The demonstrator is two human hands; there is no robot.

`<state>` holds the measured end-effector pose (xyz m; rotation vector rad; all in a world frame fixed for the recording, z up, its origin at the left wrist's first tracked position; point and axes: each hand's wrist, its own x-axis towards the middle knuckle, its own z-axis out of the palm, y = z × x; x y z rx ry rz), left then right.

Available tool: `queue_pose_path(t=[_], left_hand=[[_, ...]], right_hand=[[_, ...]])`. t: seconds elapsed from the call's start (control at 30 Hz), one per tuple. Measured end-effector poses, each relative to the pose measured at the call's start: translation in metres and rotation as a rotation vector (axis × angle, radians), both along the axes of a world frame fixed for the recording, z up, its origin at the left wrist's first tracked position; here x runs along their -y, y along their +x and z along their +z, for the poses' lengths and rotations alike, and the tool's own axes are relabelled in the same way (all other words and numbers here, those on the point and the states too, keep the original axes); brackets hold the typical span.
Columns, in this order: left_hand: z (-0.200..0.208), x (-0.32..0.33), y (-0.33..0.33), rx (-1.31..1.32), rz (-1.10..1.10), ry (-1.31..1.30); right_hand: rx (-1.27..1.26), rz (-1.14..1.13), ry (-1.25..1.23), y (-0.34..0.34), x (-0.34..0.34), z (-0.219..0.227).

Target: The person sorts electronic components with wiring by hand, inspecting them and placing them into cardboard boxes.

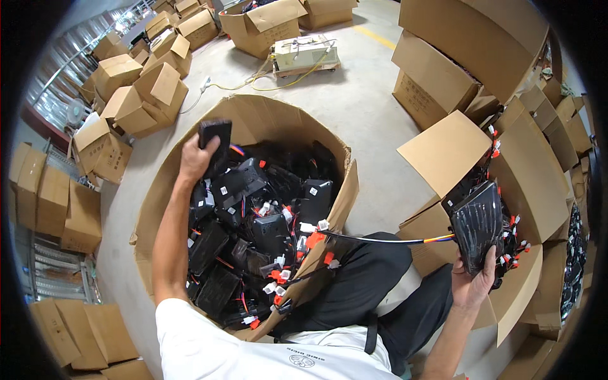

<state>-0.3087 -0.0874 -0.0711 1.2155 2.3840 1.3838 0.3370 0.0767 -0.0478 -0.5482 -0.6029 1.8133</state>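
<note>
My left hand (197,155) grips a flat black boxy unit (216,142) at the far left side of a large open cardboard box (253,111). Inside that box lie many similar black units (271,234), tangled with coloured wires and red and white plug connectors (278,275). Over to the right, my right hand (474,278) holds another black unit (478,221) by its lower end, thumb on its face. A cable (380,239) with white plugs runs from this unit back to the big box's right rim. Behind the unit, a second open carton (525,190) holds more wired units.
A pale metal-cased machine (307,54) with yellow cords stands on the concrete floor ahead. Open cartons (152,95) pile up at the far left, with flattened ones (82,329) nearer. More cartons (437,76) stand at the right. My knees (354,272) sit between the two boxes.
</note>
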Motion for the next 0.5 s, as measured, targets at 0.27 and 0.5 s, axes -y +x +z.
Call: queue_pose_path(t=[0.27, 0.5], left_hand=[[0.232, -0.011, 0.134, 0.377, 0.1, 0.787], [0.15, -0.039, 0.289, 0.897, -0.31, 0.327]], right_hand=[[0.013, -0.171, 0.264, -0.042, 0.002, 0.052], [0.839, -0.512, 1.399, -0.126, 0.022, 0.092]])
